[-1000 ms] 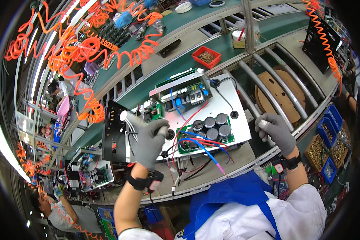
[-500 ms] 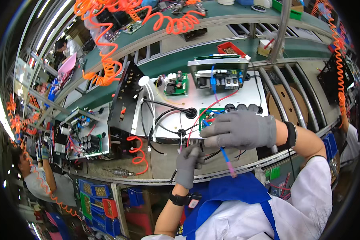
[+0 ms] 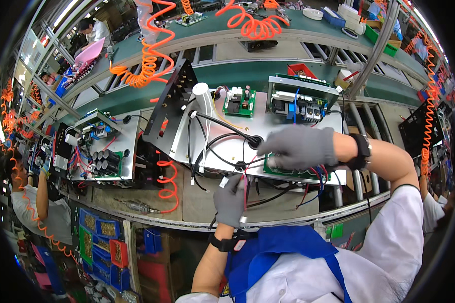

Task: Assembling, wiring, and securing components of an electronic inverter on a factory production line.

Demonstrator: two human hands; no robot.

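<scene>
My left hand [image 3: 230, 202], in a grey glove, is closed around thin wires at the front edge of the metal chassis [image 3: 227, 150]. A red wire [image 3: 245, 189] with a white end runs along its fingers, and a white connector sticks out above them. My right hand [image 3: 301, 146], also gloved, hovers over the front green circuit board [image 3: 283, 173] and hides much of it; its fingertips are smeared by motion. Black cables [image 3: 227, 122] pass through a round grommet beside those fingers. Blue wires [image 3: 319, 184] hang over the chassis edge below the right hand.
A black panel [image 3: 174, 103] stands at the chassis's left end, beside a white cylinder [image 3: 202, 96]. Farther left sits a similar unit [image 3: 106, 151] near a co-worker. Orange coiled hoses [image 3: 149, 55] hang above. Rollers [image 3: 374, 123] lie to the right. A red parts bin [image 3: 302, 70] stands behind.
My right hand has left the blue wire's front end and shifted back over the board. The blue wires now hang at the chassis edge. My left hand stays low by the wires; the view has shifted.
</scene>
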